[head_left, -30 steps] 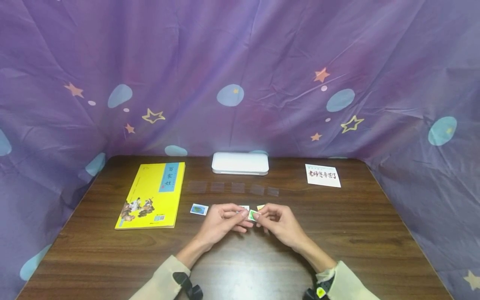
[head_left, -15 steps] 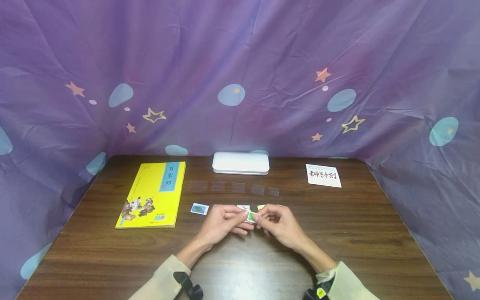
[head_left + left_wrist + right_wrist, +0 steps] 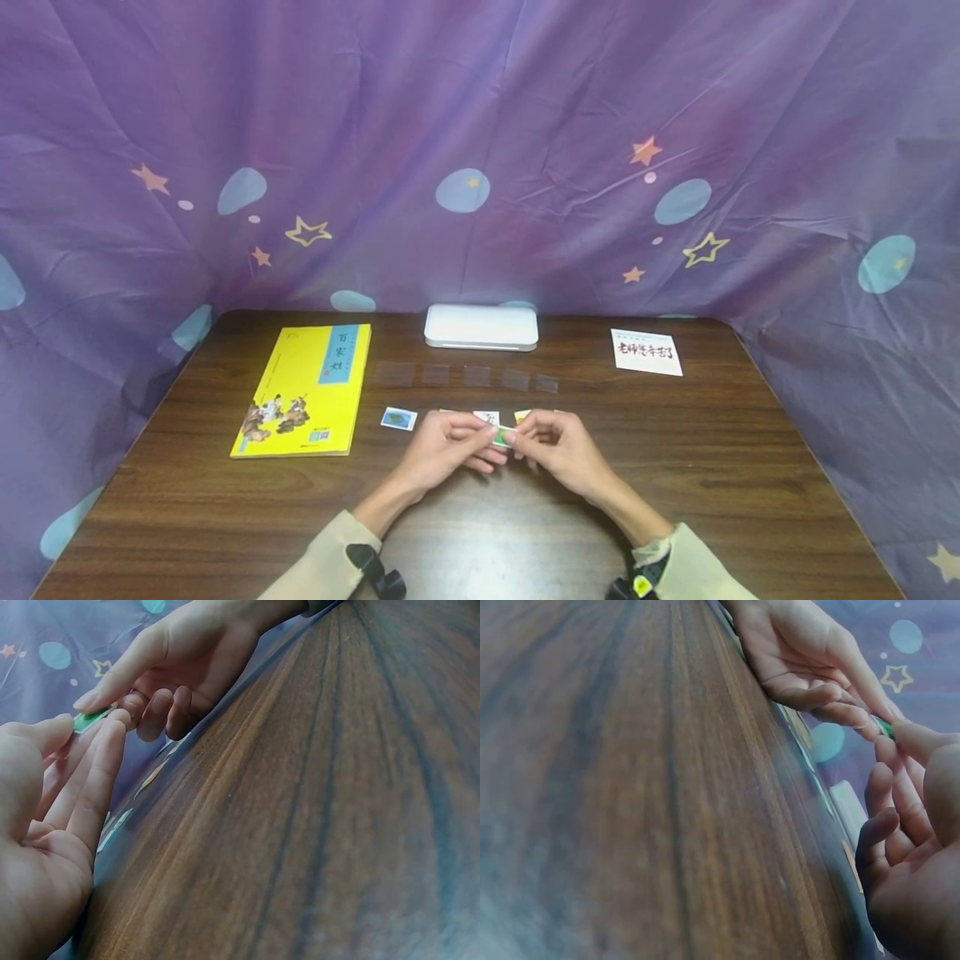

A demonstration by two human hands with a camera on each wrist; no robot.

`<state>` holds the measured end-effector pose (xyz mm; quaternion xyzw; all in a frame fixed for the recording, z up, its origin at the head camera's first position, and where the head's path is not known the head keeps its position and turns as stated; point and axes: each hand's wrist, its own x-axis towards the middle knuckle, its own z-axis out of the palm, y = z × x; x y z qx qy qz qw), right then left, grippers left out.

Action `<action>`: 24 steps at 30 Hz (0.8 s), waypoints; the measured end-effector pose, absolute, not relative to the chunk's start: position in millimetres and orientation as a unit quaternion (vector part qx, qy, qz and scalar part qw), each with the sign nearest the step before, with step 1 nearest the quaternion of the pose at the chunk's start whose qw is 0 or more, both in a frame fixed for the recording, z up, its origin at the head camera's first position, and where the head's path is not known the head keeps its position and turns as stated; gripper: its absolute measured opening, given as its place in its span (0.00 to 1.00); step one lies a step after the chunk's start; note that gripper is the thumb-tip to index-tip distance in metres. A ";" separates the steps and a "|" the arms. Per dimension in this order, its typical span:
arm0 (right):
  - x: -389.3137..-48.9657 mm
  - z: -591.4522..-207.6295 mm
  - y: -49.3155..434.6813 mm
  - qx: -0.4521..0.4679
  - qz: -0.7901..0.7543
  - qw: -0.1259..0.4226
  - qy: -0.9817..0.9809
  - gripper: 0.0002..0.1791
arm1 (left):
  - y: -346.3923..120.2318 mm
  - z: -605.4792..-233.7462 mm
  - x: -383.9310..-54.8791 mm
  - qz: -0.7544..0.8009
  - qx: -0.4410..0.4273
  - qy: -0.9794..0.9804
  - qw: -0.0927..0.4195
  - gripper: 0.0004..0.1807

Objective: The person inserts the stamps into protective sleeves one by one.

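Observation:
A small green postage stamp (image 3: 502,437) with a white border is held above the table between both hands. My left hand (image 3: 444,447) pinches its left edge between thumb and fingers, and my right hand (image 3: 561,452) pinches the right edge. Thumbs lie on top in the left wrist view, partly covering the green stamp (image 3: 88,720). Only a sliver of green shows in the right wrist view. Behind the fingers lie more stamps: a white one (image 3: 487,417) and a yellow one (image 3: 521,415), both partly hidden. A blue stamp (image 3: 398,418) lies left of my left hand.
Several clear plastic pieces (image 3: 476,376) lie in a row beyond the stamps. A white case (image 3: 481,326) sits at the back. On the left is a yellow book (image 3: 307,400), and a white card with writing (image 3: 647,352) lies at the back right.
The green stamp has tipped and dropped slightly between the fingers, so less of its face shows. Both hands keep their pinch and have barely moved.

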<state>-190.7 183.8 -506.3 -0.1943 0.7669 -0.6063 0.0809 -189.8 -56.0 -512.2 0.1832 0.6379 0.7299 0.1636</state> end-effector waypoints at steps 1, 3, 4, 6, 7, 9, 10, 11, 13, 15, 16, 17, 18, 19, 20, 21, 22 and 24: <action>-191.0 -506.9 183.9 -0.193 -0.609 0.080 0.765 0.06 | -56.2 -511.7 -189.6 0.731 0.180 0.638 0.163 0.16; -191.5 -507.9 184.4 -0.195 -0.614 0.079 0.761 0.06 | -56.2 -511.2 -189.4 0.732 0.173 0.639 0.161 0.16; -191.7 -508.5 184.7 -0.198 -0.615 0.078 0.759 0.06 | -56.2 -511.1 -189.3 0.733 0.170 0.639 0.160 0.16; -192.4 -509.9 185.3 -0.204 -0.617 0.077 0.756 0.05 | -56.1 -511.3 -189.2 0.734 0.168 0.639 0.159 0.16; -192.6 -510.4 185.2 -0.206 -0.617 0.077 0.755 0.05 | -55.9 -511.6 -189.4 0.734 0.168 0.639 0.158 0.16; -193.0 -511.1 185.3 -0.208 -0.615 0.075 0.757 0.05 | -55.5 -512.4 -189.6 0.734 0.170 0.639 0.159 0.16; -193.4 -511.5 185.3 -0.207 -0.613 0.074 0.759 0.05 | -55.4 -512.6 -189.7 0.733 0.171 0.639 0.159 0.16; -193.7 -511.7 185.2 -0.204 -0.613 0.074 0.759 0.05 | -55.2 -512.8 -189.9 0.732 0.174 0.639 0.160 0.17; -194.2 -511.5 184.9 -0.198 -0.615 0.072 0.760 0.05 | -55.2 -512.0 -189.7 0.731 0.177 0.639 0.163 0.17; -194.5 -511.3 184.9 -0.191 -0.618 0.070 0.760 0.06 | -55.3 -510.9 -189.3 0.728 0.181 0.640 0.166 0.18; -194.4 -511.0 184.8 -0.187 -0.619 0.070 0.760 0.07 | -55.5 -510.6 -189.3 0.727 0.183 0.640 0.168 0.18; -194.3 -510.8 184.7 -0.184 -0.620 0.071 0.760 0.07 | -55.8 -510.3 -189.1 0.726 0.185 0.641 0.170 0.18; -194.0 -510.5 184.6 -0.182 -0.620 0.071 0.760 0.07 | -56.0 -510.0 -188.9 0.724 0.187 0.641 0.171 0.18; -193.7 -510.2 184.5 -0.181 -0.621 0.071 0.760 0.08 | -56.1 -510.2 -188.9 0.723 0.189 0.642 0.172 0.18; -193.4 -509.8 184.4 -0.180 -0.620 0.072 0.760 0.08 | -56.3 -510.5 -189.1 0.721 0.191 0.643 0.173 0.18; -193.1 -509.6 184.2 -0.179 -0.620 0.074 0.760 0.08 | -56.4 -510.9 -189.2 0.719 0.191 0.645 0.174 0.18; -192.9 -509.4 184.2 -0.179 -0.620 0.074 0.761 0.08 | -56.5 -511.0 -189.4 0.718 0.191 0.647 0.174 0.18; -192.7 -509.2 184.4 -0.182 -0.616 0.073 0.763 0.08 | -56.4 -511.5 -189.9 0.715 0.191 0.650 0.174 0.17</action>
